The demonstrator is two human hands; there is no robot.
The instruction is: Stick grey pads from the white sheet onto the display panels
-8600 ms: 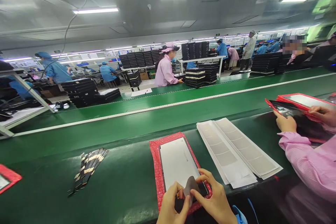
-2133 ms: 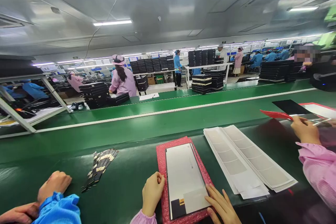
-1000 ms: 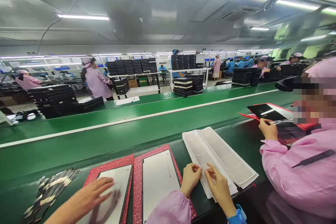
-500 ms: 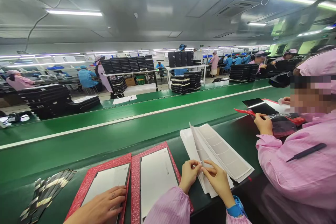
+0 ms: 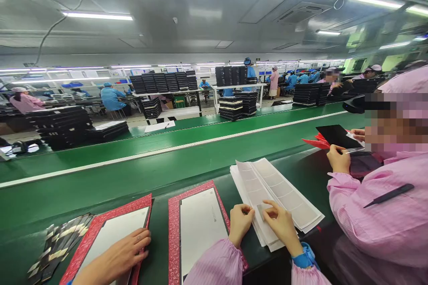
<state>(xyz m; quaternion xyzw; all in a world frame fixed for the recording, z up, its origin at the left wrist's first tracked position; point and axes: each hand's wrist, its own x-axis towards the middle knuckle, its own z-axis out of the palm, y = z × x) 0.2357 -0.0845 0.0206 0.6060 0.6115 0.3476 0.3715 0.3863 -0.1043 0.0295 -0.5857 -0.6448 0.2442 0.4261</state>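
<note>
Two hands [image 5: 241, 225] [image 5: 282, 221] now flank a grey label [image 5: 261, 211] on the flattened backing sheet [image 5: 284, 191].

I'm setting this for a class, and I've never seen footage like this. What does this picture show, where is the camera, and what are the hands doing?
This view comes from a camera worn on a person's head, looking down at a factory bench. The person's bare left hand and right hand are at a stack of white sheets printed or laid with grey rectangles. A small grey patch shows between the hands. Nearby, a pale panel lies on a red mat on the dark green work surface. A co-worker's hand rests at the lower left.
</note>
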